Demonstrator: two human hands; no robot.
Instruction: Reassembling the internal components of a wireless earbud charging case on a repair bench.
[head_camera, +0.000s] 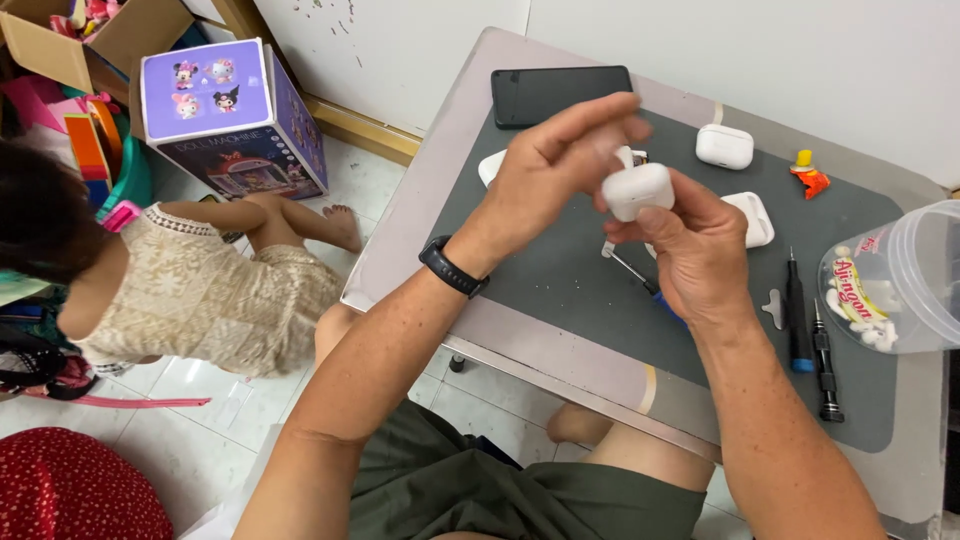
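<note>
The right hand (700, 250) pinches the white earbud case (637, 190) above the grey mat (560, 270), left hand (560, 160) fingers half open beside it, so a loose grip could drop it.

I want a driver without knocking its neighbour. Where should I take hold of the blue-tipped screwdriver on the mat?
Grip the blue-tipped screwdriver at mid-handle, coming from above and its left. It lies flat, pointing away, with the black screwdriver close on its right and the plastic tub beyond, so the left side looks freer.
</note>
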